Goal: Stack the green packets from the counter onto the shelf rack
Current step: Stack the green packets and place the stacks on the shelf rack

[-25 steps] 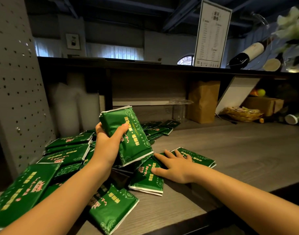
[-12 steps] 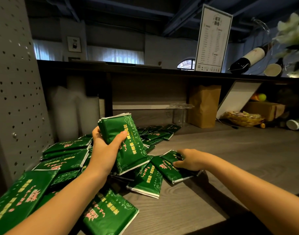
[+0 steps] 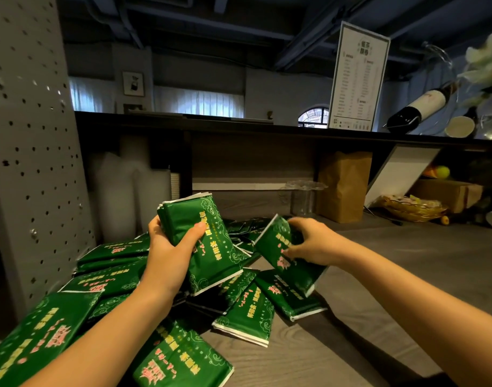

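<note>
Fingers (image 3: 196, 229) of left hand (image 3: 166, 254) grip stacked packets (image 3: 214, 247), perhaps three; right hand (image 3: 314, 244) grips one packet (image 3: 291, 275).

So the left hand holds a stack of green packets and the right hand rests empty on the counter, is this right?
Not quite. The head view shows the right hand gripping a packet, lifted and tilted, not resting empty on the counter. The left hand does hold a stack of green packets.

Pretty dim room, dark beamed ceiling (image 3: 239, 23) up top, curtained windows (image 3: 197, 103) glowing mid-frame, grey pegboard (image 3: 30, 135) on the left, wood counter (image 3: 392, 275) lower right
</note>
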Demonstrator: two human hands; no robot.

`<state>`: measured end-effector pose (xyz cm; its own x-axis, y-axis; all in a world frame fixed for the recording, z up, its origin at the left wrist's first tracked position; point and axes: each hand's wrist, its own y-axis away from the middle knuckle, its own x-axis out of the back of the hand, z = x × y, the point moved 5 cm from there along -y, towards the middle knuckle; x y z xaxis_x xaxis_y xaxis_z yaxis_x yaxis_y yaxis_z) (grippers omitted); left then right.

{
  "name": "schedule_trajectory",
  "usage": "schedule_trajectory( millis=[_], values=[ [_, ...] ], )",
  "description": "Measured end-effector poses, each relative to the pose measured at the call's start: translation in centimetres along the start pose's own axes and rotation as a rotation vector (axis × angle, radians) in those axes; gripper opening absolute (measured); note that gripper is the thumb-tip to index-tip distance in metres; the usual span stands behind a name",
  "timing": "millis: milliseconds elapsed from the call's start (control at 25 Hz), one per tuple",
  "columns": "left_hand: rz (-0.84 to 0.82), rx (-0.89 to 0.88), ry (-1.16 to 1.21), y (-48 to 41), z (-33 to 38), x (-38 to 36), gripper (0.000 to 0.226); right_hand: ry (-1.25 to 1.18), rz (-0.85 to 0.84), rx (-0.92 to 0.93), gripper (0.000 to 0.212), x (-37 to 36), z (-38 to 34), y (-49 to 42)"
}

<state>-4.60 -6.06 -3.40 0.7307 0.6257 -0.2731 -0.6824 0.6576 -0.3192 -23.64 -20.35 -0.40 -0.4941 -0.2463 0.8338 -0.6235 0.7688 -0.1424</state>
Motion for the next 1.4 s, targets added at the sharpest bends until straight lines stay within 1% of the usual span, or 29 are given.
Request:
schedule_trajectory(
  millis=[80,160,240,320,440,560,640,800,880,960,1000,1040,1080,1120,1200,1240,1320,1400],
  values=[
    [0.037,-0.011,0.025,-0.5,0.5,0.6,0.046,-0.263,0.111,0.088,0.04,0.9,-1.4,-0.5],
    [0.082,-0.026,0.026,-1.2,0.9,1.4,0.041,-0.529,0.16,0.179,0.027,1.3,-3.2,-0.8],
    [0.108,-0.028,0.024,-1.5,1.3,2.1,0.031,-0.753,0.131,0.267,0.022,0.9,-5.2,-1.0],
    [0.102,-0.008,0.005,-1.7,1.2,2.3,0.022,-0.848,0.058,0.335,0.024,-0.3,-6.9,-1.4],
    [0.093,0.026,-0.005,-1.7,0.7,2.3,0.018,-0.842,-0.008,0.427,0.029,-3.5,-8.7,-2.2],
    [0.084,0.031,-0.012,-1.9,0.2,2.1,0.022,-0.845,0.044,0.497,0.03,-5.7,-9.5,-2.4],
    [0.091,0.022,-0.033,-1.8,0.0,1.9,0.026,-0.856,0.082,0.497,0.03,-6.7,-9.4,-2.3],
    [0.077,0.026,-0.102,-1.4,-0.2,1.3,0.049,-0.791,0.089,0.441,0.037,-9.0,-8.6,-2.0],
    [0.052,0.02,-0.142,-0.9,-0.3,0.9,0.058,-0.839,0.048,0.444,0.044,-9.7,-8.6,-1.3],
    [0.003,0.031,-0.139,-0.4,-0.4,0.4,0.077,-0.925,-0.034,0.422,0.05,-10.3,-8.7,-0.7],
    [-0.017,0.049,-0.133,-0.3,-0.6,0.2,0.091,-0.949,-0.071,0.413,0.053,-10.5,-8.7,-0.5],
    [-0.033,0.068,-0.13,-0.2,-0.9,0.0,0.099,-0.958,-0.097,0.413,0.057,-10.6,-8.7,-0.3],
    [-0.044,0.084,-0.129,-0.2,-1.1,0.0,0.099,-0.955,-0.111,0.409,0.06,-10.6,-8.5,-0.4],
    [-0.055,0.095,-0.118,-0.2,-1.1,0.0,0.09,-0.948,-0.125,0.403,0.063,-10.7,-8.3,-0.5],
    [-0.07,0.128,-0.069,-0.5,-1.3,0.2,0.068,-0.95,-0.168,0.399,0.061,-10.5,-8.2,-0.6],
    [-0.072,0.153,-0.039,-0.6,-1.5,0.3,0.066,-0.959,-0.199,0.392,0.06,-10.4,-8.0,-0.8],
    [-0.081,0.185,-0.007,-0.9,-1.7,0.6,0.072,-0.941,-0.253,0.39,0.054,-9.8,-7.5,-1.1],
    [-0.078,0.184,-0.036,-0.9,-1.6,0.7,0.076,-0.816,-0.245,0.429,0.048,-8.7,-7.0,-1.4]
  ],
)
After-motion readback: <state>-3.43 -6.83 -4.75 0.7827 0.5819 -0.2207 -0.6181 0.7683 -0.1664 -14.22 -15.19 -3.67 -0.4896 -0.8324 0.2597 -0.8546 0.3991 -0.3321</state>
